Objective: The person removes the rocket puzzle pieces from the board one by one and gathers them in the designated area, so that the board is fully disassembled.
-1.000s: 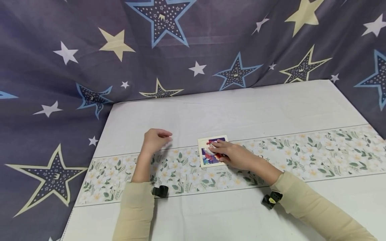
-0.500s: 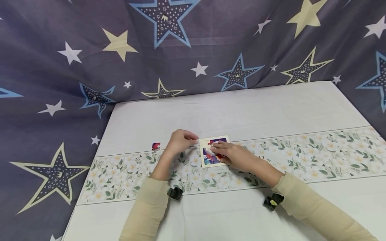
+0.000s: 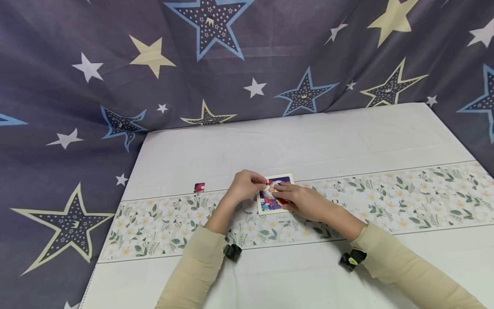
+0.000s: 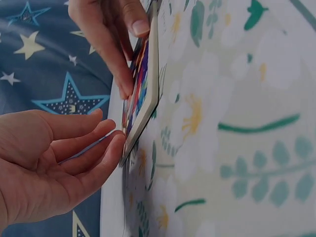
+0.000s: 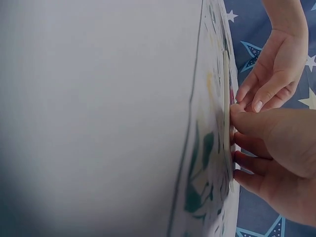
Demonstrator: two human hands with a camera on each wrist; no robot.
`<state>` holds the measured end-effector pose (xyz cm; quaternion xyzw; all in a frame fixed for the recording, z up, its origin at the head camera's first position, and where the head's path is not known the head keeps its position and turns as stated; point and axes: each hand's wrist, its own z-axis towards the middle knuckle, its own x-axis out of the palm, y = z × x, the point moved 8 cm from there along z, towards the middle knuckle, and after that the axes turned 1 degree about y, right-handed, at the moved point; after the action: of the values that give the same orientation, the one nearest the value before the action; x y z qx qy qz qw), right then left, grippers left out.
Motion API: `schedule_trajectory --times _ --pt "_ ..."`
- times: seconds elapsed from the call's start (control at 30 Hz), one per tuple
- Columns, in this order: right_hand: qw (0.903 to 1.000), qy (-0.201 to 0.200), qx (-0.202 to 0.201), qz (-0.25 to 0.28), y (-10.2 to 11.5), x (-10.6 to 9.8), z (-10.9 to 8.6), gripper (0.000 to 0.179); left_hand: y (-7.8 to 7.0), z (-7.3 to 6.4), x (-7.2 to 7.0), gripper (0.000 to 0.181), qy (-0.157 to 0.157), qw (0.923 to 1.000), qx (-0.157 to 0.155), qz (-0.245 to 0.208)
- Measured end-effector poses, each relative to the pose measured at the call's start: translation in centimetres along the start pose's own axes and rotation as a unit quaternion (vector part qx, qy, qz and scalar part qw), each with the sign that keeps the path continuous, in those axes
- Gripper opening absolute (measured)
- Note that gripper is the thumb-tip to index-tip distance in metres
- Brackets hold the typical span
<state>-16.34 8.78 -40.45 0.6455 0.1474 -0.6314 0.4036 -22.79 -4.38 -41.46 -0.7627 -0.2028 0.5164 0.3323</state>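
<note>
A small square jigsaw puzzle (image 3: pixel 272 207) in a cream frame lies on the tablecloth, with a colourful picture on purple. My right hand (image 3: pixel 306 201) rests its fingertips on the puzzle and covers its right side. At the puzzle's left edge is my left hand (image 3: pixel 245 185), its fingertips close to the picture and to the right fingers. In the left wrist view the left fingers (image 4: pixel 103 129) are loosely extended at the frame (image 4: pixel 154 74), with no piece visible between them. A loose red puzzle piece (image 3: pixel 199 187) lies to the left of the left hand.
The white tablecloth (image 3: pixel 308 141) has a floral band (image 3: pixel 386 197) across it. A dark curtain (image 3: pixel 270 51) with stars hangs behind and along the sides. Black straps with small devices, one (image 3: pixel 233 252) on the left and one (image 3: pixel 353 259) on the right, sit at both wrists.
My left hand has moved right, from over the loose red piece to the puzzle's left edge, leaving that piece uncovered. My right hand has stayed on the puzzle.
</note>
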Motion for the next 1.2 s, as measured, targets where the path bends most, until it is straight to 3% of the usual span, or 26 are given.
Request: schedule_trajectory --times 0.2,0.5,0.87,1.2 --pt "0.9999 0.005 0.009 0.012 -0.17 0.06 0.02 0.041 -0.29 0.4 0.51 0.014 -0.004 1.0 -0.002 0.007" --pt "0.9996 0.006 0.015 0.021 -0.28 0.05 -0.07 0.041 -0.3 0.46 0.48 0.012 -0.008 0.9997 -0.014 -0.02" --pt "0.9996 0.008 0.016 0.022 -0.46 0.2 0.02 0.04 -0.22 0.55 0.68 0.014 0.008 0.999 -0.021 -0.039" --pt "0.9994 0.008 0.018 0.028 -0.53 0.15 0.09 0.04 0.22 0.83 0.82 0.022 0.006 0.996 -0.051 -0.073"
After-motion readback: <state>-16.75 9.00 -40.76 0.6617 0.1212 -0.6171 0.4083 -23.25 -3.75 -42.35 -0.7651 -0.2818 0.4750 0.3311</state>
